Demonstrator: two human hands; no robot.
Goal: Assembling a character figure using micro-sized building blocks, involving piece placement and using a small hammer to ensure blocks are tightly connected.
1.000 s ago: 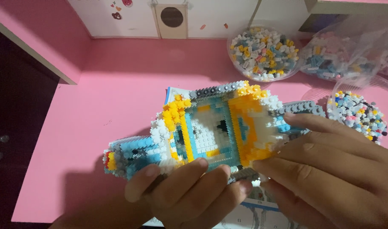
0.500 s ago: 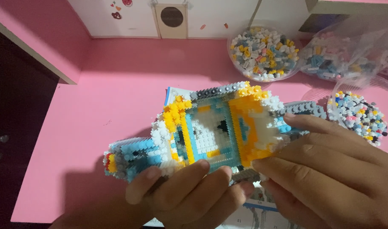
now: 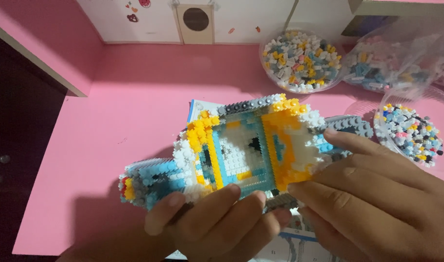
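Head view: both hands' fingers curl around the brick model (image 3: 241, 150), left hand (image 3: 217, 228) underneath, right hand (image 3: 377, 199) alongside.

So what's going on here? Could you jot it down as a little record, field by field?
Surface: pink table
Left hand: grips the lower edge of the brick model, fingers on top
Right hand: holds the model's right side, fingers pressed on the yellow and white part
Model: small bricks in yellow, white, blue and grey, held above the table
Under it: printed sheet
Nearby: two round tubs of loose bricks, a clear bag of bricks
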